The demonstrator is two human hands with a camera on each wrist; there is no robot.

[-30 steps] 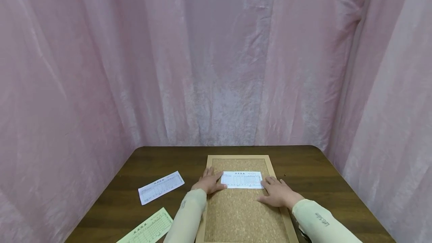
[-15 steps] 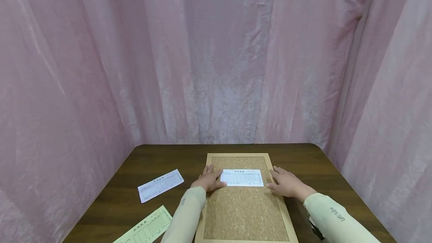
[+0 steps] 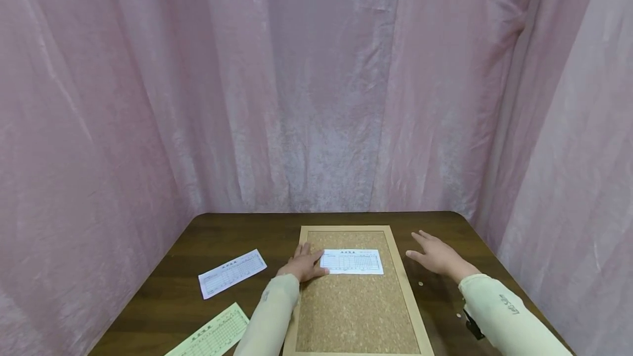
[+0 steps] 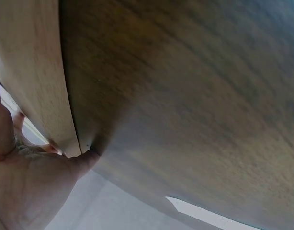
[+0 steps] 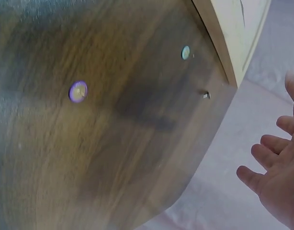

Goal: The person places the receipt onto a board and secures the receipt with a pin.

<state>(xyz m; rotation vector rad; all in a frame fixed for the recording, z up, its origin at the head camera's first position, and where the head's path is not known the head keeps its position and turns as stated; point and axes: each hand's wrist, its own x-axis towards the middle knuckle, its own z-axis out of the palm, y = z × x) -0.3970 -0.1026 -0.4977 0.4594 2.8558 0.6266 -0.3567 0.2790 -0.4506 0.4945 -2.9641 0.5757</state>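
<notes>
Slip (image 3: 351,261) lies flat on corkboard (image 3: 356,312), upper middle. L hand (image 3: 303,266) presses its left edge w/ straight fingers, nothing gripped. R hand (image 3: 437,257) hovers off board's right side, fingers spread, holding nothing. Pins (image 5: 78,91) lie on surface (image 3: 198,235) nearby. Judging: slip placed, not pinned; two more slips wait left.

The board (image 3: 356,312) is rough, speckled cork in a smooth, pale wooden frame (image 3: 295,312). On it lies a matt white printed paper slip (image 3: 351,262). The bench (image 3: 198,268) is dark wood grain with a faint sheen. The curtains (image 3: 316,87) are pink crushed cloth, softly glossy. Two small pins (image 5: 78,91) look shiny.
</notes>
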